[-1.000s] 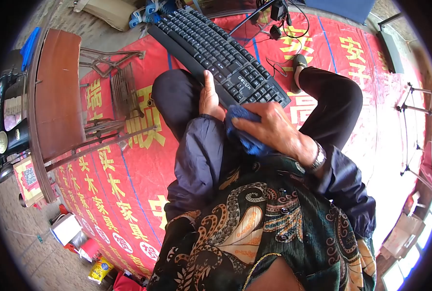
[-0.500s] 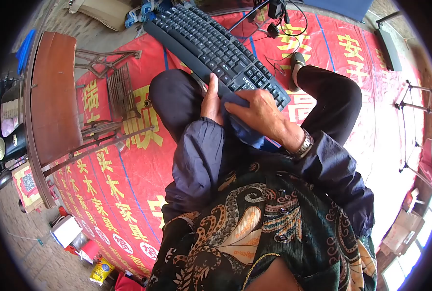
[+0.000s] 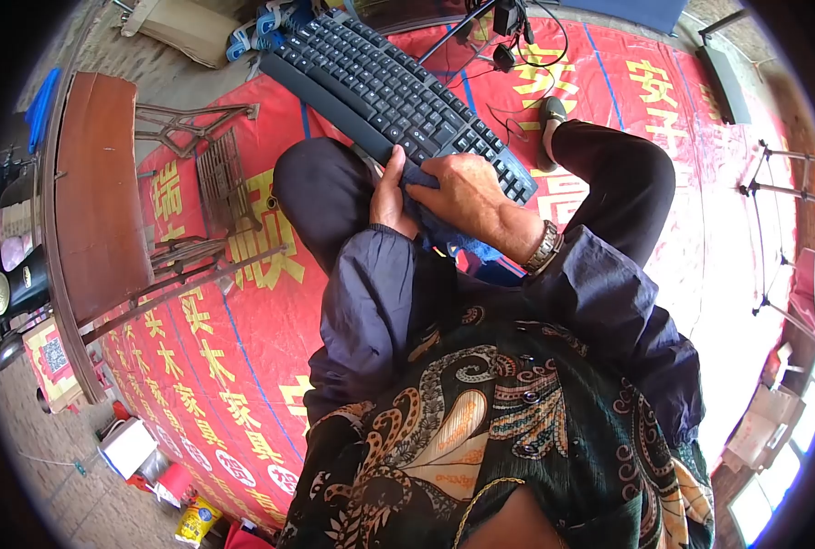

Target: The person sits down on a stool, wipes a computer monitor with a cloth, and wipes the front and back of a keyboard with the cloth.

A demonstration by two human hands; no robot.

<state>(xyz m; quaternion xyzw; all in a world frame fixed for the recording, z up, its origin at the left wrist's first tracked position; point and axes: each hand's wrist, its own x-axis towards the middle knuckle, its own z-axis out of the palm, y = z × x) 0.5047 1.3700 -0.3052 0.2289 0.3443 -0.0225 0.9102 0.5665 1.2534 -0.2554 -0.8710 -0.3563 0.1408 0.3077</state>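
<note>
A black computer keyboard (image 3: 389,91) lies tilted across the upper middle, its near edge by my knees. My left hand (image 3: 391,194) grips its near edge, thumb on top and the other fingers hidden beneath. My right hand (image 3: 476,203), with a metal watch (image 3: 546,247) on the wrist, presses a dark blue cloth (image 3: 423,177) against the keyboard's near right part. Its fingers are bent over the cloth, which hangs down below the hand.
A red sheet with yellow characters (image 3: 210,343) covers the ground. To the left stands a brown board on a metal frame (image 3: 96,192). Black cables (image 3: 540,64) lie beyond the keyboard. A cardboard box (image 3: 180,29) is at the upper left, a yellow packet (image 3: 197,522) at the lower left.
My right hand has moved slightly up and left over the keyboard with the cloth, now covering the brand lettering. My left hand keeps its hold. The whole view has shifted a little.
</note>
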